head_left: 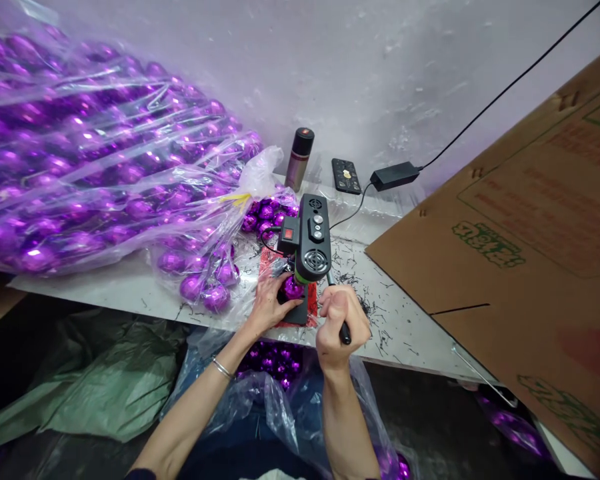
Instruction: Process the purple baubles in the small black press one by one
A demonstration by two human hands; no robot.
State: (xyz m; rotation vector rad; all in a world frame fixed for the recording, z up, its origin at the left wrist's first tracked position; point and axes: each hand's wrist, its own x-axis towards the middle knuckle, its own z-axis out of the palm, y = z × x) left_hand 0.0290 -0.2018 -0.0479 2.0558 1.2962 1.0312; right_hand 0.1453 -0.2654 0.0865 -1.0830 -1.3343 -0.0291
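A shiny purple ball ornament (293, 287) sits under the head of a small black bench machine (314, 233) with round vents and buttons. My left hand (273, 299) has its thumb and fingers closed around the ball from the left. My right hand (344, 323) makes a fist around the machine's lever handle (345, 333), which slants down from its right side. A small box with a red switch (289, 234) is fixed to the machine's left. Below, a dark base plate (296, 315) rests on a red patch (312, 305). The ball's top is hidden by the machine head.
A big clear bag of purple balls (105, 160) covers the left side. Loose purple balls (266, 212) lie by its tied neck. Behind stand a spray can (299, 160), a phone (346, 175) and a power adapter (395, 175). A cardboard box (520, 220) leans in from the right.
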